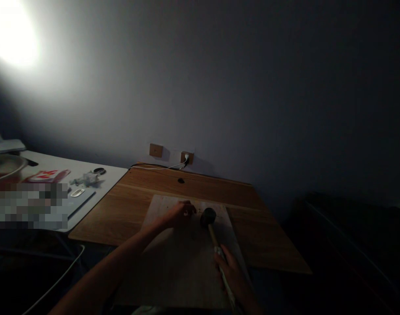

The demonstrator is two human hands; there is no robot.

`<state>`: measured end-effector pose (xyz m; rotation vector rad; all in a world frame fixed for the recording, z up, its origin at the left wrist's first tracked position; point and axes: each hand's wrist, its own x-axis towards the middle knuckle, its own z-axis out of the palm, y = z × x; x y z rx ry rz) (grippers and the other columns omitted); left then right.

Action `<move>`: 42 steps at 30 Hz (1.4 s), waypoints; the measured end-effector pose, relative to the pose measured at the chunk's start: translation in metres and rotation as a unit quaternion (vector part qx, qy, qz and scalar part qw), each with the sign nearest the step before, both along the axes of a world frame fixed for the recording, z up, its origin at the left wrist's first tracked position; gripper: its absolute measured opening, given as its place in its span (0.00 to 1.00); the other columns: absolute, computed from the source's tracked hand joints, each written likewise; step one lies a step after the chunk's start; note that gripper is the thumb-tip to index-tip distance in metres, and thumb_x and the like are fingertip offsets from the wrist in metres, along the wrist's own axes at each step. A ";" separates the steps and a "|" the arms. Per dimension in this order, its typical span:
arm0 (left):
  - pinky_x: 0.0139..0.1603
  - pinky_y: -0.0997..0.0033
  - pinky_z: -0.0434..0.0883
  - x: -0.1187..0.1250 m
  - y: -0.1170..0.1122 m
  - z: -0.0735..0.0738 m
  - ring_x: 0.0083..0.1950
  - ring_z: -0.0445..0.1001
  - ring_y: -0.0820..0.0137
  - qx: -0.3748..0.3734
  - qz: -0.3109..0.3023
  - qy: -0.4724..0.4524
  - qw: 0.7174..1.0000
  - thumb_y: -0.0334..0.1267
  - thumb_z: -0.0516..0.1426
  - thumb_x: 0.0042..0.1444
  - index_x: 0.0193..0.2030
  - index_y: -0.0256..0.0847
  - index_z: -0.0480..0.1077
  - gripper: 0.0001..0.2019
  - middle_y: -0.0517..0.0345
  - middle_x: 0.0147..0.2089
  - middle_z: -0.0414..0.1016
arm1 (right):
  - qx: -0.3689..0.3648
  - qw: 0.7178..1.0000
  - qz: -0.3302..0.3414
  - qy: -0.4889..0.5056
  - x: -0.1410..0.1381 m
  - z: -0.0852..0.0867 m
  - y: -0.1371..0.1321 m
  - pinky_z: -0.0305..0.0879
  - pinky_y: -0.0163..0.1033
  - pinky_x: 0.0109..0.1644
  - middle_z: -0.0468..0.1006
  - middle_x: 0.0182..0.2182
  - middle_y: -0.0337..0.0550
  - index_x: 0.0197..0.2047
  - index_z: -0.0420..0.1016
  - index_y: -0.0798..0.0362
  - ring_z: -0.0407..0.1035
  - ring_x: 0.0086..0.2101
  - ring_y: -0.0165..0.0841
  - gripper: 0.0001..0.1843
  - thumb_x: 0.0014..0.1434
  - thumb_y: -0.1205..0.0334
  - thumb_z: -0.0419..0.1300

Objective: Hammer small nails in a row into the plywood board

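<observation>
My right hand (231, 267) is wrapped round the handle of a mallet (209, 216). Its dark round head rests on or just above a pale board (180, 271), and its light handle slants back toward me. On the far part of the board is my left hand (182, 210), its fingers loosely bent, with a gap showing between thumb and fingers. A tiny pale object (199, 211), too small to identify, lies between the left fingertips and the mallet head. Dim light hides detail around the hands.
The board lies on a wooden table (268, 245) against a wall with sockets (187, 157) and a plugged-in cable. A white table (108, 175) on the left carries a red-and-white packet (47, 176), a crumpled clear bag (86, 179), a tape-like ring (99, 171) and a bowl (9, 164).
</observation>
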<state>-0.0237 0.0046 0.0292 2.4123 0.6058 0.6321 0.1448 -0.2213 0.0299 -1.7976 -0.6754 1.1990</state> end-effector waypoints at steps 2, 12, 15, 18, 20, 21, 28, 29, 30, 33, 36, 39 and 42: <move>0.38 0.76 0.69 0.006 0.010 -0.007 0.37 0.75 0.72 -0.034 0.070 -0.036 0.996 0.23 0.55 0.49 0.41 0.38 0.77 0.15 0.56 0.40 0.77 | 0.012 1.000 0.009 0.001 0.000 -0.001 0.000 0.53 0.29 0.16 0.69 0.23 0.28 0.61 0.61 0.47 0.61 0.16 0.25 0.42 0.48 0.36 0.62; 0.48 0.70 0.68 0.020 0.017 -0.030 0.44 0.75 0.65 -0.001 0.148 -0.023 0.989 0.27 0.56 0.54 0.43 0.39 0.77 0.12 0.55 0.42 0.80 | 0.017 1.000 0.023 -0.002 0.002 0.000 -0.001 0.53 0.30 0.15 0.70 0.24 0.29 0.59 0.62 0.49 0.60 0.15 0.24 0.38 0.50 0.38 0.62; 0.49 0.69 0.69 0.019 0.017 -0.030 0.44 0.75 0.65 0.022 0.148 -0.001 0.989 0.29 0.57 0.55 0.42 0.41 0.77 0.11 0.54 0.42 0.80 | 0.008 1.000 0.013 0.003 0.000 0.003 0.000 0.52 0.29 0.15 0.71 0.24 0.30 0.60 0.62 0.49 0.60 0.15 0.24 0.38 0.51 0.40 0.62; 0.47 0.69 0.69 0.019 0.016 -0.031 0.43 0.75 0.65 0.046 0.141 0.025 0.989 0.28 0.55 0.56 0.43 0.41 0.77 0.11 0.54 0.42 0.79 | 0.004 1.000 -0.003 0.001 -0.001 0.002 0.001 0.52 0.29 0.15 0.70 0.23 0.29 0.61 0.62 0.49 0.60 0.15 0.24 0.38 0.51 0.40 0.62; 0.47 0.69 0.69 0.019 0.014 -0.030 0.43 0.75 0.66 0.055 0.136 0.032 0.989 0.27 0.55 0.56 0.43 0.41 0.76 0.12 0.54 0.42 0.79 | 0.011 1.000 -0.002 -0.003 -0.002 0.000 0.001 0.51 0.29 0.15 0.69 0.22 0.28 0.59 0.63 0.49 0.58 0.14 0.23 0.37 0.51 0.40 0.61; 0.48 0.69 0.68 0.019 0.014 -0.029 0.44 0.75 0.66 0.056 0.132 0.030 0.989 0.27 0.56 0.56 0.43 0.41 0.76 0.12 0.54 0.42 0.79 | 0.014 1.000 0.001 -0.003 -0.002 -0.001 0.001 0.51 0.28 0.15 0.69 0.22 0.28 0.58 0.64 0.49 0.58 0.14 0.23 0.37 0.51 0.39 0.61; 0.48 0.70 0.69 0.019 0.013 -0.026 0.44 0.75 0.66 0.033 0.122 0.000 0.992 0.29 0.57 0.56 0.41 0.41 0.77 0.09 0.54 0.42 0.79 | 0.041 0.999 0.008 -0.015 -0.001 0.001 0.002 0.53 0.29 0.15 0.68 0.22 0.28 0.55 0.65 0.50 0.59 0.15 0.24 0.38 0.47 0.36 0.63; 0.47 0.70 0.69 0.019 0.014 -0.028 0.44 0.75 0.67 0.028 0.123 0.003 0.992 0.29 0.57 0.56 0.40 0.41 0.77 0.09 0.55 0.41 0.79 | 0.046 0.999 0.012 -0.020 -0.001 0.002 0.004 0.52 0.29 0.14 0.68 0.23 0.28 0.53 0.66 0.50 0.59 0.14 0.24 0.36 0.48 0.36 0.62; 0.46 0.70 0.69 0.020 0.016 -0.030 0.43 0.75 0.67 0.024 0.128 0.004 0.991 0.29 0.57 0.56 0.41 0.41 0.77 0.09 0.55 0.41 0.79 | 0.051 0.998 0.017 -0.025 -0.001 0.003 0.006 0.51 0.29 0.14 0.68 0.23 0.28 0.51 0.66 0.51 0.59 0.14 0.23 0.35 0.48 0.36 0.62; 0.46 0.70 0.70 0.022 0.019 -0.038 0.44 0.76 0.67 0.014 0.146 -0.013 0.989 0.29 0.57 0.55 0.47 0.43 0.76 0.13 0.56 0.42 0.80 | 0.069 0.996 0.036 -0.040 -0.004 0.009 0.014 0.52 0.29 0.13 0.67 0.23 0.28 0.45 0.66 0.51 0.58 0.14 0.23 0.30 0.49 0.36 0.61; 0.48 0.69 0.70 0.023 0.020 -0.042 0.44 0.77 0.66 0.010 0.148 -0.036 0.988 0.29 0.57 0.55 0.53 0.43 0.73 0.18 0.57 0.42 0.81 | 0.089 0.994 0.044 -0.046 -0.007 0.018 0.025 0.52 0.29 0.13 0.66 0.23 0.28 0.43 0.66 0.50 0.58 0.14 0.23 0.28 0.49 0.36 0.60; 0.49 0.68 0.71 0.022 0.019 -0.043 0.42 0.77 0.67 0.011 0.138 -0.051 0.989 0.29 0.56 0.56 0.52 0.43 0.72 0.17 0.56 0.42 0.81 | 0.106 0.991 0.056 -0.050 -0.010 0.025 0.035 0.51 0.29 0.12 0.66 0.23 0.28 0.39 0.65 0.49 0.57 0.13 0.22 0.26 0.50 0.37 0.60; 0.48 0.68 0.71 0.022 0.019 -0.042 0.44 0.77 0.67 0.014 0.120 -0.079 0.989 0.31 0.56 0.57 0.50 0.42 0.73 0.14 0.54 0.45 0.80 | 0.119 0.988 0.075 -0.060 -0.013 0.028 0.044 0.50 0.29 0.12 0.66 0.24 0.28 0.36 0.63 0.49 0.57 0.13 0.21 0.24 0.50 0.37 0.59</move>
